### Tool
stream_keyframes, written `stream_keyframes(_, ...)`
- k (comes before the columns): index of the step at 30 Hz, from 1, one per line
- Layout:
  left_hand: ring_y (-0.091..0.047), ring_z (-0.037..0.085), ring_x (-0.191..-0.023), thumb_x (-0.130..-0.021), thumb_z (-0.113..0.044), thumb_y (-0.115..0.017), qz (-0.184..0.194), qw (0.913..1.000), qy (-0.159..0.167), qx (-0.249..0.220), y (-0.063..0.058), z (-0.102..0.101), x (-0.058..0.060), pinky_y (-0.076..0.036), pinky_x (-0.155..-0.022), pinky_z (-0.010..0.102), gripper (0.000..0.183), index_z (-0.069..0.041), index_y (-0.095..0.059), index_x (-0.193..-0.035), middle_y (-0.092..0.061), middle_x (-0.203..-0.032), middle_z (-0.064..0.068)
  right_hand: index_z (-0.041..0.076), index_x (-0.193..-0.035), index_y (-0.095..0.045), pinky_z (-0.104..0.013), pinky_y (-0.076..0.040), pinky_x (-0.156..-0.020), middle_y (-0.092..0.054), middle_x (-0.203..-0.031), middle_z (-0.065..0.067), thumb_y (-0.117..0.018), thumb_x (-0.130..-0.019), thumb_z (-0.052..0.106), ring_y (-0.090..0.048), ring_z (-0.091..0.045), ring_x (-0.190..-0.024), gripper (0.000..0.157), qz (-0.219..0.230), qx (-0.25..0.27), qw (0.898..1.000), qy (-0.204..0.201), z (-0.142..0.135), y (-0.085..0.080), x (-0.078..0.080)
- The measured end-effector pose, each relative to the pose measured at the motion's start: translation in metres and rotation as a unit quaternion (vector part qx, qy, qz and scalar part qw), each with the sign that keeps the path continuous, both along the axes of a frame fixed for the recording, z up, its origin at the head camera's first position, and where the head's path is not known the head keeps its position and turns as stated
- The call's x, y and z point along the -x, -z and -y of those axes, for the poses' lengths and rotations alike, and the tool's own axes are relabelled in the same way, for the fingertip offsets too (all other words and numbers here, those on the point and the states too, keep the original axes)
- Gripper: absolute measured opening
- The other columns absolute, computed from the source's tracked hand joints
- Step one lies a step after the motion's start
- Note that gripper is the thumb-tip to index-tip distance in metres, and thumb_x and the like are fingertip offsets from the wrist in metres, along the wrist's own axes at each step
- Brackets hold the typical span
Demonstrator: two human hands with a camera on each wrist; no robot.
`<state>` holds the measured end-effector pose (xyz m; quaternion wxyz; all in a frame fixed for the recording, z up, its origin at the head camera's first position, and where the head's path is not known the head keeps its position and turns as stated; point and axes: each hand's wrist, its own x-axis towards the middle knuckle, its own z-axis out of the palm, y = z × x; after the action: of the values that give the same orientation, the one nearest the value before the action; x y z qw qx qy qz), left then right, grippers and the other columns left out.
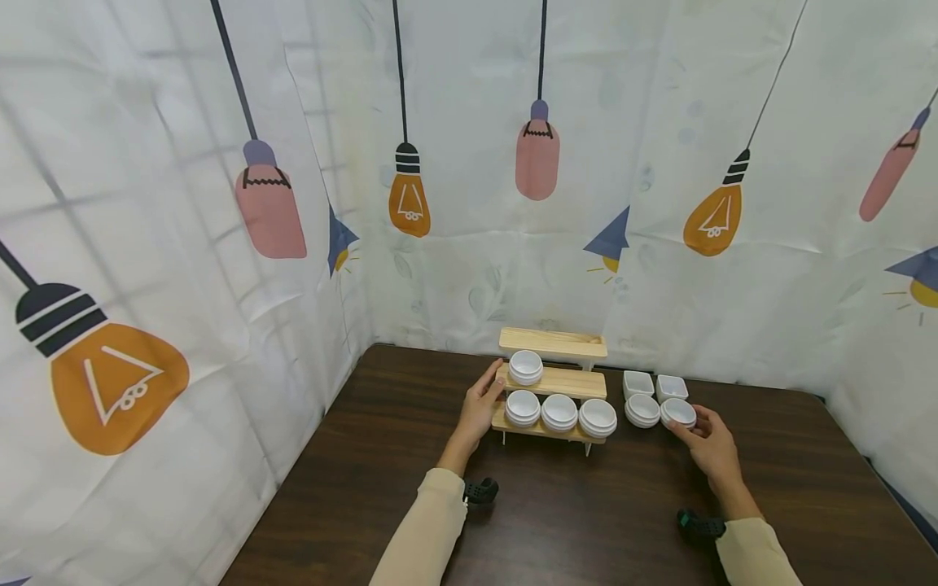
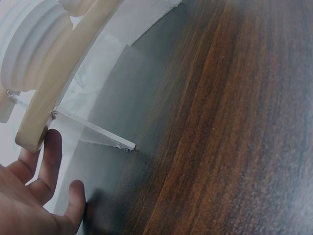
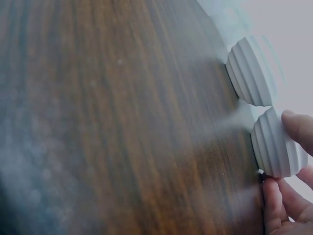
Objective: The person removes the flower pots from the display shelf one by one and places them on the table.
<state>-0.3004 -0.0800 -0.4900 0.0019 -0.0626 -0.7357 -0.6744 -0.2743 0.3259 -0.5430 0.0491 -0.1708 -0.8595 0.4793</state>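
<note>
A three-tier wooden stand [image 1: 575,383] stands at the back of the table. My left hand [image 1: 478,409] holds the left end of its middle shelf, fingertips against the plank [image 2: 58,73] in the left wrist view. One round white bowl [image 1: 525,368] sits on that shelf, and three more bowls [image 1: 559,413] line the bottom shelf. To the right of the stand, my right hand [image 1: 712,448] pinches a white ribbed bowl [image 3: 276,147] between thumb and fingers, low at the tabletop. Another round bowl [image 1: 642,410] is right beside it on the left.
Two square white dishes [image 1: 637,383] stand behind the round bowls on the right. The stand's top shelf [image 1: 550,342] carries nothing. A patterned white curtain [image 1: 469,285] hangs behind the dark wooden table [image 1: 586,513] and along its sides.
</note>
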Motion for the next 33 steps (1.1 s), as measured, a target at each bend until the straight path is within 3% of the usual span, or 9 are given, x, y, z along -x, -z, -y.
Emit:
stream_keyframes(10, -0.062, 0.015, -0.103, -0.109, -0.022, -0.051, -0.004, 1.0000, 0.000, 0.004, -0.001, 0.000, 0.000, -0.053, -0.101, 0.045, 0.049, -0.018, -0.043, -0.157, -0.062, -0.134, 0.019, -0.001, -0.157, -0.031, -0.015, -0.039, -0.074, -0.044, -0.150, -0.031, -0.070, -0.097, 0.040, -0.048, -0.041, -0.132, 0.082, -0.002, 0.004, 1.000, -0.002, 0.000, 0.001, -0.002)
stream_keyframes(14, -0.061, 0.013, -0.101, -0.109, -0.022, -0.051, -0.006, 1.0000, 0.000, 0.003, 0.000, 0.000, 0.000, -0.053, -0.100, 0.044, 0.049, -0.017, -0.044, -0.157, -0.062, -0.136, 0.018, -0.003, -0.156, -0.031, -0.007, -0.037, -0.068, -0.044, -0.150, -0.032, -0.070, -0.098, 0.038, -0.049, -0.039, -0.131, 0.081, -0.008, 0.014, 1.000, -0.001, -0.001, 0.003, -0.003)
stream_keyframes(20, -0.062, 0.013, -0.101, -0.109, -0.023, -0.052, -0.003, 1.0000, -0.001, 0.001, 0.001, 0.000, 0.001, -0.052, -0.101, 0.046, 0.050, -0.015, -0.044, -0.157, -0.058, -0.144, 0.018, -0.005, -0.156, -0.028, -0.003, -0.036, -0.066, -0.041, -0.150, -0.032, -0.068, -0.099, 0.036, -0.046, -0.038, -0.131, 0.081, -0.011, 0.033, 0.999, 0.003, -0.001, 0.004, -0.005)
stream_keyframes(22, -0.062, 0.013, -0.099, -0.109, -0.025, -0.052, 0.000, 1.0000, -0.007, 0.001, 0.010, -0.001, 0.007, -0.051, -0.101, 0.044, 0.049, -0.018, -0.045, -0.157, -0.059, -0.143, 0.016, -0.006, -0.156, -0.027, -0.003, -0.036, -0.067, -0.041, -0.150, -0.032, -0.067, -0.100, 0.036, -0.046, -0.037, -0.130, 0.081, -0.012, 0.037, 0.999, 0.004, -0.001, 0.004, -0.006)
stream_keyframes(27, -0.062, 0.015, -0.100, -0.108, -0.030, -0.052, -0.002, 0.9997, -0.024, 0.000, 0.035, -0.004, 0.025, -0.051, -0.099, 0.043, 0.048, -0.024, -0.047, -0.156, -0.061, -0.140, 0.014, -0.007, -0.155, -0.029, -0.003, -0.039, -0.070, -0.045, -0.149, -0.028, -0.067, -0.099, 0.036, -0.051, -0.016, -0.113, 0.080, -0.009, 0.037, 0.999, 0.004, 0.000, 0.003, -0.012)
stream_keyframes(28, -0.062, 0.016, -0.102, -0.108, -0.030, -0.052, 0.000, 0.9997, -0.023, -0.002, 0.035, -0.004, 0.026, -0.052, -0.099, 0.044, 0.048, -0.024, -0.047, -0.156, -0.061, -0.140, 0.014, -0.007, -0.155, -0.030, -0.004, -0.039, -0.070, -0.046, -0.148, -0.028, -0.068, -0.099, 0.037, -0.051, -0.014, -0.112, 0.080, -0.008, 0.038, 0.999, 0.005, 0.001, 0.002, -0.013)
stream_keyframes(33, -0.061, 0.019, -0.108, -0.108, -0.034, -0.053, -0.007, 0.9997, -0.019, -0.010, 0.037, -0.003, 0.026, -0.053, -0.100, 0.041, 0.049, -0.026, -0.046, -0.156, -0.055, -0.149, 0.011, -0.009, -0.155, -0.027, -0.003, -0.038, -0.068, -0.044, -0.149, -0.030, -0.067, -0.100, 0.038, -0.048, -0.032, -0.127, 0.083, -0.005, 0.055, 0.998, 0.007, 0.004, 0.001, -0.017)
